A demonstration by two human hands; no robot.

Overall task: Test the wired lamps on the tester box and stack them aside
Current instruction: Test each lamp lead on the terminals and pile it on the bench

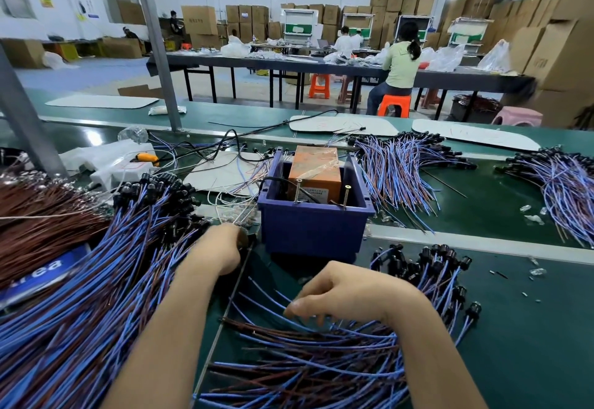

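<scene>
Two hands at work: my right hand (347,293) curls fingertips onto one wired lamp's (276,304) lead, best lifted singly toward the tester box (315,180), while my left hand (221,247) pinches lamp bulbs (246,217).

Tester box (316,174) sits in a bin (313,227), wired lamps (96,280) piled on both sides.

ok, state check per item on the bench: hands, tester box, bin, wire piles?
left hand: closed on something small beside the blue bin, contents not clear
right hand: fingers curled down into the near wire pile
blue bin: upright, open top
orange tester box: inside the bin, taped over, two screws standing at its front
left wire pile: heaped, fanned out
far wire pile: heaped behind the bin
</scene>
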